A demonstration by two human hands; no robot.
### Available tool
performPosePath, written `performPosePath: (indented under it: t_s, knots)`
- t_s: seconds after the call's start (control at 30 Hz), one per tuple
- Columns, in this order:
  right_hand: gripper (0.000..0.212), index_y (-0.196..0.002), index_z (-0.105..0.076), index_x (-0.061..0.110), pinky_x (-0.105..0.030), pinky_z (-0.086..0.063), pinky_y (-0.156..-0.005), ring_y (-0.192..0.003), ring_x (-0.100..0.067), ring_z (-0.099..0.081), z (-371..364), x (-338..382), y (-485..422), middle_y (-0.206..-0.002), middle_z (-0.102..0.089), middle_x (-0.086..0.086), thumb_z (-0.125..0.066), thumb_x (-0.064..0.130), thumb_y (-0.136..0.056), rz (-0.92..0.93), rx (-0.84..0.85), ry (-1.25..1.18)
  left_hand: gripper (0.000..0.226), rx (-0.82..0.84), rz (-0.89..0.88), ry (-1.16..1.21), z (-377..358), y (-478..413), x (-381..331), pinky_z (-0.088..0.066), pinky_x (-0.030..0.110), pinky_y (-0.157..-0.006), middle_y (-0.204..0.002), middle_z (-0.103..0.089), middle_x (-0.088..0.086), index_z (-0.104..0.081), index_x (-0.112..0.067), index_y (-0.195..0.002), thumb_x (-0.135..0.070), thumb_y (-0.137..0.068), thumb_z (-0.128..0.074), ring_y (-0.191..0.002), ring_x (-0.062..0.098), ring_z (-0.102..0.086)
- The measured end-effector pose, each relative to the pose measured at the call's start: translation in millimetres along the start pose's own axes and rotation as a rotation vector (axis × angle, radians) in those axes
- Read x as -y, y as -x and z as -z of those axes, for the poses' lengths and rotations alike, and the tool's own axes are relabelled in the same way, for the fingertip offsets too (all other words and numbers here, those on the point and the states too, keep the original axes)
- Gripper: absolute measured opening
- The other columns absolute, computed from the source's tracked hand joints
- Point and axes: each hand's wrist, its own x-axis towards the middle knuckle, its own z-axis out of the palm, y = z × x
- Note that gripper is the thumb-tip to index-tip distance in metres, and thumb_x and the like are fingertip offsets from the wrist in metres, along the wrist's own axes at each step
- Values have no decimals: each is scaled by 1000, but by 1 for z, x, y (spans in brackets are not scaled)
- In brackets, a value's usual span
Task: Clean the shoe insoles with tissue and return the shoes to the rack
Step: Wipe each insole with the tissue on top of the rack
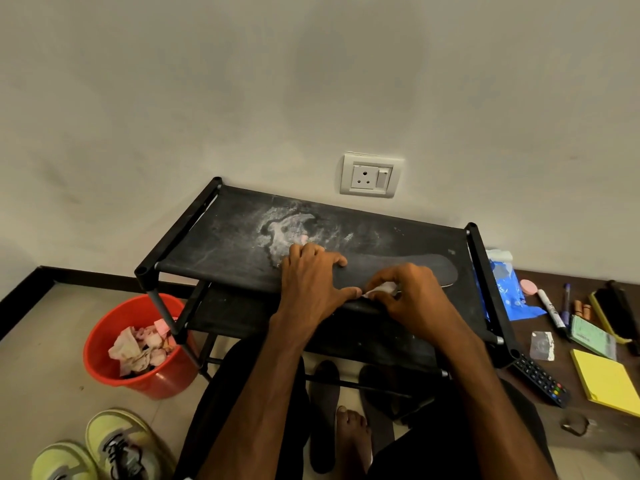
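Head view: a black shoe rack (194, 233) stands against the wall, and its dusty top shelf (221, 244) carries a white smear near the middle. At eight o'clock from the rack a red bucket (104, 327) sits on the floor, with crumpled used tissues (138, 348) inside. Down at seven o'clock in the frame, a pair of yellow-green sneakers (104, 445) stands on the floor. A dark insole (398, 265) lies lengthwise along the front of the top shelf, its rounded end toward three o'clock. A second insole (323, 410) lies on the floor at six o'clock, beside a bare foot (351, 441). The left hand (311, 278) is flat and wide, fingers spread, pressing down the nine o'clock end of the insole on the shelf. The right hand (408, 292), just at three o'clock of the left, is curled narrow and pinches a white tissue (382, 289) against that insole's near edge.
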Motion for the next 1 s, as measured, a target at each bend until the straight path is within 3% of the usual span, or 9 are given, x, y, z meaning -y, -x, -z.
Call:
performPosePath:
  t_s: [0.17,0.43,0.67,0.83,1.0]
  knots:
    - [9,-90,-80,30,-38,-61,-76,-82,-8,-66,-2,2,-3,-89,-75,9,-78,23,-86,-32,-23,25,50,12,-16,33,-6,-6,11,-29,33,-110,-141,-54,0,-64,-39,-131,-56,-85,-71,-132,21,-40]
    - [13,-90,-80,30,-43,-61,-79,-84,-19,-70,-5,8,-38,-89,-77,1,-75,20,-83,-121,-20,49,50,2,-39,32,-9,-9,12,-26,32,-107,-132,-60,-4,-66,-40,-127,-58,-82,-73,-129,18,-43]
    - [20,-93,-81,29,-42,-60,-84,-90,-24,-70,-10,11,-73,-95,-77,-3,-71,16,-82,-221,-144,29,46,-4,-19,70,-1,-4,8,-28,31,-108,-137,-55,-5,-65,-39,-127,-53,-84,-74,-129,19,-38]
    - [17,-99,-81,24,-37,-59,-83,-89,-24,-70,-13,15,-68,-96,-77,-5,-70,14,-90,-172,-128,65,65,-16,61,128,5,0,5,-37,32,-103,-139,-55,-1,-57,-27,-140,-48,-82,-78,-132,21,-36]
    - [14,-97,-82,26,-37,-60,-79,-83,-21,-72,-10,21,-37,-93,-79,-3,-74,18,-88,-52,-39,78,68,-11,86,136,4,0,7,-38,30,-100,-137,-59,-4,-60,-22,-138,-52,-80,-79,-128,20,-38]
